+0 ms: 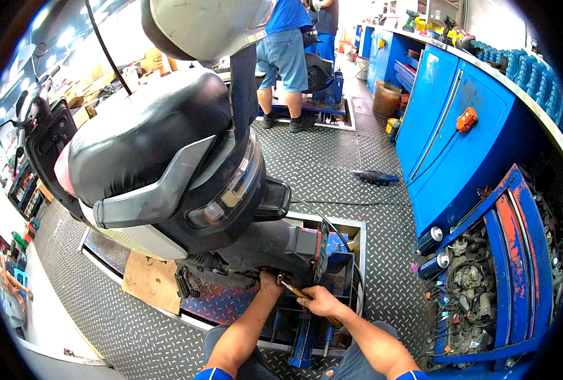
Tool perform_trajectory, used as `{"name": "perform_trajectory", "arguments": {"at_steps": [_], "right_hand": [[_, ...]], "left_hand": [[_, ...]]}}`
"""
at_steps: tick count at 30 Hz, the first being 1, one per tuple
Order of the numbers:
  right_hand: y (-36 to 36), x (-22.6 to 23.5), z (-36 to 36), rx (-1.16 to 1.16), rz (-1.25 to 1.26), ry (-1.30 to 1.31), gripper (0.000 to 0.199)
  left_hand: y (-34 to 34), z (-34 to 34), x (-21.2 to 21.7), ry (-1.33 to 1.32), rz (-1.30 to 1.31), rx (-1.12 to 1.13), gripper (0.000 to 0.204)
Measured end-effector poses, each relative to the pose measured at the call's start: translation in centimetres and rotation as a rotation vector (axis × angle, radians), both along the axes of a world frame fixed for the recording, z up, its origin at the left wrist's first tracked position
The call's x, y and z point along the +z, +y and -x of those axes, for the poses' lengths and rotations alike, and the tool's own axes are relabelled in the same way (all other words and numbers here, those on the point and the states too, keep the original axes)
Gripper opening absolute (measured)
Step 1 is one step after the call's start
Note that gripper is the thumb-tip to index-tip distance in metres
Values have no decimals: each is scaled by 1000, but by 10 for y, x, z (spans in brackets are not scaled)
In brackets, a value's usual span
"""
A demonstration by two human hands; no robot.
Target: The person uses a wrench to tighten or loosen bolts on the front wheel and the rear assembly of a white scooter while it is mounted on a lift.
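Right of the grip, see two cans (433, 266) and a blue-framed bin (509, 350); beyond, a blue cabinet (430, 104); leftward, cardboard (147, 282).

Looks down from the wearer's head through a wide fisheye, facing the rear of a scooter (148, 139) close by; takes in both hands (319, 301) low down and floor (329, 157) beyond.

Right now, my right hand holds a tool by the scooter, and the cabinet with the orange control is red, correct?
No: the head view shows that cabinet is blue, not red. The rest holds: orange control on it, right hand holding a tool by the scooter.
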State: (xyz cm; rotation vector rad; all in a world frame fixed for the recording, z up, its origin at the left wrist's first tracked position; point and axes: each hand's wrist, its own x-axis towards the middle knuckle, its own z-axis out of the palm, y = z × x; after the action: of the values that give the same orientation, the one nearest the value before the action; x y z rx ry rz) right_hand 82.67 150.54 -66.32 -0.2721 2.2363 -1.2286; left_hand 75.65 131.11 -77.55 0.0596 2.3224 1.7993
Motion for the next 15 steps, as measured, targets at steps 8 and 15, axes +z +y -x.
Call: {"name": "perform_trajectory", "arguments": {"at_steps": [8, 15], "right_hand": [[-5, 8, 2, 29, -34, -19, 29], [-7, 2, 3, 40, -12, 5, 29]], "left_hand": [[-12, 14, -38, -415, -1274, 283, 36], [-23, -1, -30, 136, -398, 112, 36]]}}
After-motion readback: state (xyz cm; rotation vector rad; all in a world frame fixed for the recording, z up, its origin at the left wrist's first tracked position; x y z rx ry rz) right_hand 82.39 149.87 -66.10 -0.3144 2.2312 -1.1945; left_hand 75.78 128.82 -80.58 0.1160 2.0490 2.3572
